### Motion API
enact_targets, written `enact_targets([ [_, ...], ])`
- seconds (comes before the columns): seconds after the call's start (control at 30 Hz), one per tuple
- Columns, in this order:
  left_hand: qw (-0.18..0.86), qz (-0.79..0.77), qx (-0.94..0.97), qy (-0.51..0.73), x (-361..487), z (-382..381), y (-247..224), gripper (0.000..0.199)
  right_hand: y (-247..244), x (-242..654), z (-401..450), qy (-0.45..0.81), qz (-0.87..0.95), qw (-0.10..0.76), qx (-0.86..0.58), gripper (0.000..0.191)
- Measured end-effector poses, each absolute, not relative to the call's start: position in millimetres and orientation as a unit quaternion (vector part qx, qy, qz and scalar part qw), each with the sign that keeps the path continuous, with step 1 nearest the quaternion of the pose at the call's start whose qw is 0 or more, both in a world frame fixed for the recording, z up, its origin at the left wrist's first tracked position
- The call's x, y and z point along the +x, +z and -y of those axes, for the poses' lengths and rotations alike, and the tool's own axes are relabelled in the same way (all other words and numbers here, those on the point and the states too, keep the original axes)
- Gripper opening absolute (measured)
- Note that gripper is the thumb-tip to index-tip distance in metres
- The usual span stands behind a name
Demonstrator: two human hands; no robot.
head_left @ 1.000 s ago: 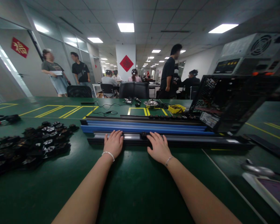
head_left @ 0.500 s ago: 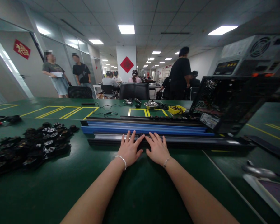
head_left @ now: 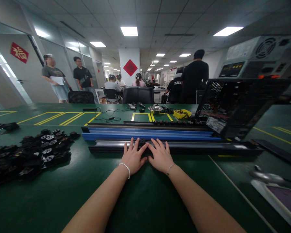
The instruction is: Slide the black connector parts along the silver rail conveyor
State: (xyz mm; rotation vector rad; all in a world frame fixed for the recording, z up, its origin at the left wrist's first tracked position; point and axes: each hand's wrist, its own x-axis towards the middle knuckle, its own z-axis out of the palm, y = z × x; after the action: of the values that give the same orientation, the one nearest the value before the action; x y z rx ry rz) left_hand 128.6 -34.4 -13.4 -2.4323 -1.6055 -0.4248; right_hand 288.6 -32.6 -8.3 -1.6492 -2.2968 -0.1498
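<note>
My left hand (head_left: 134, 159) lies palm down with its fingers spread, fingertips over the near edge of a long black rail with a shiny silver strip (head_left: 196, 145). Beside it, my right hand (head_left: 161, 158) is also flat and open, its fingers reaching over the same rail. The two index fingertips come together in front of a small black block (head_left: 142, 141) on the rail. Neither hand grips anything. Just behind runs a long blue rail (head_left: 160, 134), parallel to the black one.
A heap of small black parts (head_left: 48, 150) lies at left on the green tabletop (head_left: 145, 207). An open computer case (head_left: 237, 106) stands at right. Behind the rails are a metal bowl (head_left: 155, 109) and a yellow tray (head_left: 181, 114). A white-edged device (head_left: 264, 194) sits at near right.
My hands keep their spread pose on the rail. The whole view has shifted slightly. A standing person in black at the back has turned and moved a little to the right.
</note>
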Motion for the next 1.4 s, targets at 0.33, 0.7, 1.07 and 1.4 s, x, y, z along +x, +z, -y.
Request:
enact_targets([
  [0.33, 0.102, 0.588, -0.790, -0.137, 130.0, 34.6, -9.3, 0.064, -4.6, 288.3, 35.5, -0.056, 0.809, 0.133, -0.570, 0.054],
  [0.7, 0.142, 0.560, -0.803, -0.145, 125.7, 33.6, -11.1, 0.060, -12.0, 287.5, 31.1, -0.063, 0.783, 0.172, -0.594, 0.056],
  [1.07, 0.141, 0.579, -0.790, -0.145, 127.0, 36.0, -6.5, 0.054, -11.9, 289.2, 31.5, -0.067, 0.787, 0.186, -0.585, 0.049],
  [1.4, 0.126, 0.579, -0.793, -0.146, 122.6, 33.0, -8.0, 0.057, -12.9, 289.1, 31.1, -0.075, 0.785, 0.192, -0.584, 0.048],
])
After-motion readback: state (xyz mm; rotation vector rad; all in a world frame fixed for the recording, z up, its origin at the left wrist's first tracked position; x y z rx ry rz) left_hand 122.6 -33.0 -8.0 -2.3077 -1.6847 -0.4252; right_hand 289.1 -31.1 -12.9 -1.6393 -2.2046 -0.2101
